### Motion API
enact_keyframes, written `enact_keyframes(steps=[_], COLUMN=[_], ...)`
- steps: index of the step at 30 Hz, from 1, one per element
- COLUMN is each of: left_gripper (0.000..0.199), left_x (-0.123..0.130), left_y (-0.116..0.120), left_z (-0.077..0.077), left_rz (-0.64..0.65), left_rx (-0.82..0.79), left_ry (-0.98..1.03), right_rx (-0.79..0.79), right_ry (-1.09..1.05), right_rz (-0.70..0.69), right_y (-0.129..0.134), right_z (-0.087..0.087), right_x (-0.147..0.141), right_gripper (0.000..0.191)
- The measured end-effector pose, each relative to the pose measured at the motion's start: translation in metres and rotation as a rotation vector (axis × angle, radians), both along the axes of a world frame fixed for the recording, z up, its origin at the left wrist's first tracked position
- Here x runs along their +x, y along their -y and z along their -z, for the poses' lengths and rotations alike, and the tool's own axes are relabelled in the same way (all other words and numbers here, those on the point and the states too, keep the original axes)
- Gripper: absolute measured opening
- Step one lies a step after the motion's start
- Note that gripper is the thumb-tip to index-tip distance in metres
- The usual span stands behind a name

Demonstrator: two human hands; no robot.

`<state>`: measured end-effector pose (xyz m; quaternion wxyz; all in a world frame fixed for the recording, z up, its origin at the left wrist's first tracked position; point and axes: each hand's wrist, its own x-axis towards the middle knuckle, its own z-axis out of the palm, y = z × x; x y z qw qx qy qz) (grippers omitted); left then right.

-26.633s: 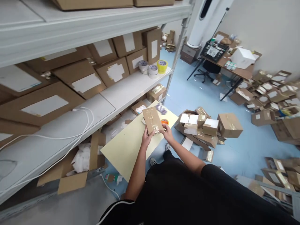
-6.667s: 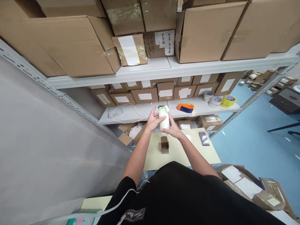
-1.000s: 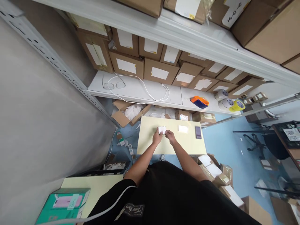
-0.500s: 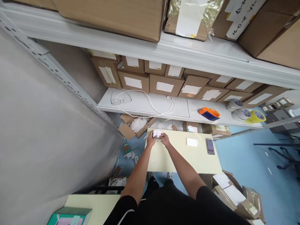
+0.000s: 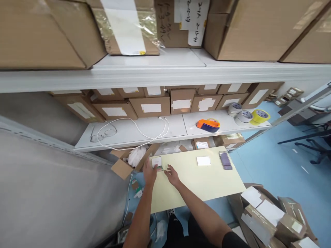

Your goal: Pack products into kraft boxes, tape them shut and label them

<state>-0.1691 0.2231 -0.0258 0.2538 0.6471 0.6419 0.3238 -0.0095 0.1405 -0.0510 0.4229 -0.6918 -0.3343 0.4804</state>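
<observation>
A small white box (image 5: 156,161) with a green edge is at the far left corner of the pale yellow table (image 5: 186,186). My left hand (image 5: 150,173) grips it, fingers along its left side and thumb over the near edge. To the right of the box, my right hand (image 5: 172,175) is apart from it, fingers spread and holding nothing. Further right on the table lies a flat white box (image 5: 203,161). Beyond that is a dark purple, blurred-out rectangular object (image 5: 226,161).
Over the table's far edge runs a shelf (image 5: 178,124) with eyeglasses (image 5: 103,134), a white cable (image 5: 137,125), an orange and blue tape dispenser (image 5: 208,125) and tape rolls (image 5: 244,117). An open carton (image 5: 122,168) stands left of the table. Cartons (image 5: 269,213) are piled at the lower right.
My right hand has come off the small white box and opened. My left hand keeps hold of the box, now lower at the table corner. The view has swung to the right.
</observation>
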Motion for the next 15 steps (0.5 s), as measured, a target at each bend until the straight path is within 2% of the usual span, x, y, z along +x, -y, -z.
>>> enact_keyframes(steps=[2,5,10,15], left_gripper=[0.069,0.061,0.062,0.06], left_x=[0.01,0.039,0.102,0.141], left_y=[0.006,0.018,0.046,0.069], left_z=[-0.021,-0.052,-0.085,-0.114], left_rz=[-0.022,0.03,0.168,0.174], left_rx=[0.091,0.163,0.148,0.11], left_ry=[-0.115,-0.135,-0.005,0.105], right_rx=[0.041,0.123,0.298,0.489], right_ry=[0.018,0.112,0.269,0.483], right_rz=[0.048,0.096,0.155,0.226], right_y=[0.016,0.028,0.024,0.012], right_z=[-0.006,-0.028,-0.085,-0.145], right_x=[0.02,0.061,0.147,0.24], right_gripper=[0.056,0.058,0.059,0.06])
